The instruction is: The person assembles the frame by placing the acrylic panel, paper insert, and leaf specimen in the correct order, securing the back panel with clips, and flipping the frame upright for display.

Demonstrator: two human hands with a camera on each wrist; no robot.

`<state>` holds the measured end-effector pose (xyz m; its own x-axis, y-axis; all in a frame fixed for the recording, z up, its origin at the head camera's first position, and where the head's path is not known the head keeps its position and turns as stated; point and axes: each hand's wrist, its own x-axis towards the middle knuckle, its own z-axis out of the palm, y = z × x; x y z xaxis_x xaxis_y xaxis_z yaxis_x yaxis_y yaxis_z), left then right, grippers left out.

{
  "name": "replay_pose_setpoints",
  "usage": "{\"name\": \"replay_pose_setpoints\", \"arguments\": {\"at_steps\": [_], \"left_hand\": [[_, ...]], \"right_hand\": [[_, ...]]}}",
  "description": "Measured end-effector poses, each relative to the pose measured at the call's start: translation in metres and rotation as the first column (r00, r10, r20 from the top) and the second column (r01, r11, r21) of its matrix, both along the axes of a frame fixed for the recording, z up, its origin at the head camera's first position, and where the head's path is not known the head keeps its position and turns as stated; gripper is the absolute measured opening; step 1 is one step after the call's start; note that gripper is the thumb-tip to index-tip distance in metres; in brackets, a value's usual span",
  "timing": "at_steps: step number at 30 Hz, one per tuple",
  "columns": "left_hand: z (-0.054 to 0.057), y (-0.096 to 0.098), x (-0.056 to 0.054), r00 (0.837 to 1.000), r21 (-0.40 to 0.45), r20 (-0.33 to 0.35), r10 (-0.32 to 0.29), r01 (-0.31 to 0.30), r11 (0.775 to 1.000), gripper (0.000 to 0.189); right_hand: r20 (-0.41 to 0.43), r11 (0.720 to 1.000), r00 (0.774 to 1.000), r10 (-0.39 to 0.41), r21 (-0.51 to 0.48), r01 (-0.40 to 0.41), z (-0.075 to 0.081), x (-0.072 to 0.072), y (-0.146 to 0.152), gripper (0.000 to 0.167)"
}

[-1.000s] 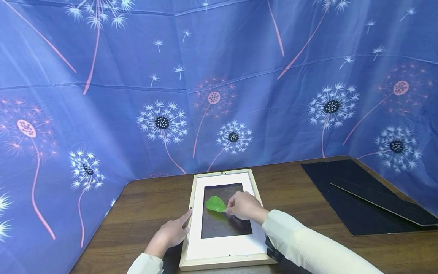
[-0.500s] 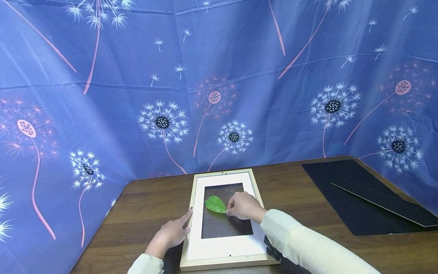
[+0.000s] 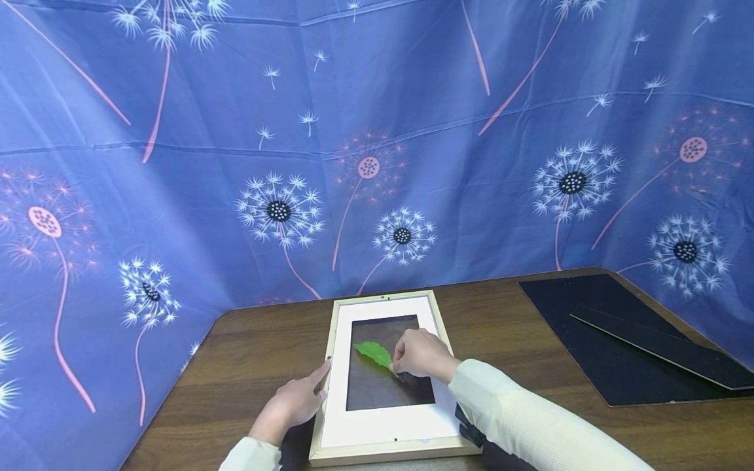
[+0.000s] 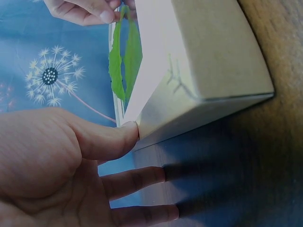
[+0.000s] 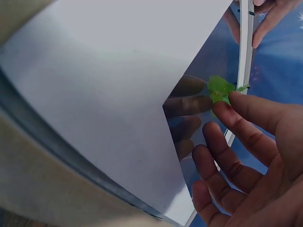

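A green leaf [image 3: 373, 352] hangs over the glass pane [image 3: 385, 394] in the middle of a picture frame with a white mat [image 3: 377, 424]. My right hand [image 3: 423, 353] pinches the leaf by its stem end between thumb and index finger; the other fingers are bent over the glass. In the left wrist view the leaf [image 4: 115, 66] is tilted close above its own reflection. My left hand [image 3: 294, 399] rests at the left side of the pale wooden frame [image 3: 391, 453], its index finger extended along the rim. The left thumb [image 4: 113, 142] touches the frame's edge.
On the brown wooden table [image 3: 253, 347], a black backing board [image 3: 565, 320] lies to the right, with a long black strip [image 3: 654, 343] raised at an angle on it. A blue dandelion-print cloth [image 3: 471, 183] hangs behind and at the sides.
The leaf has turned in my right hand, its face now seen more edge-on and its stem end lower. My left hand and the frame have stayed in place.
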<state>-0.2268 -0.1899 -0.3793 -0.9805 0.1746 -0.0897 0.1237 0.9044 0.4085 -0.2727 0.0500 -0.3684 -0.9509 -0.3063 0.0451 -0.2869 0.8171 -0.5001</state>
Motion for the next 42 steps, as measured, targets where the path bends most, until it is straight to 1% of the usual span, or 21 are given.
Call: {"name": "replay_pose_setpoints", "arguments": {"at_steps": [9,14,25,34,42], "left_hand": [[-0.0013,-0.0001,-0.0006,1.0,-0.001,0.008,0.007,-0.007,1.0,0.053],[-0.0022,0.0003,-0.0007,1.0,-0.002,0.016,0.008,-0.008,1.0,0.053],[-0.0015,0.0003,-0.0006,1.0,-0.01,0.003,-0.002,0.002,1.0,0.053],[-0.0009,0.0007,-0.0008,1.0,-0.023,0.005,-0.005,0.006,1.0,0.052],[-0.0015,0.0006,-0.0009,1.0,-0.028,0.0,-0.011,0.011,1.0,0.052]], "right_hand": [[-0.032,0.999,0.999,0.041,-0.007,-0.041,0.0,0.0016,-0.0012,0.028],[-0.063,0.998,0.996,0.06,0.015,-0.059,-0.0008,0.0026,-0.0039,0.031],[-0.093,0.997,0.994,0.055,0.06,-0.05,-0.0022,-0.002,-0.0055,0.033],[-0.109,0.997,0.992,0.063,0.058,-0.057,-0.005,-0.0035,-0.0055,0.035],[-0.098,0.996,0.992,0.075,0.06,-0.07,-0.0038,-0.0035,-0.0047,0.034]]}}
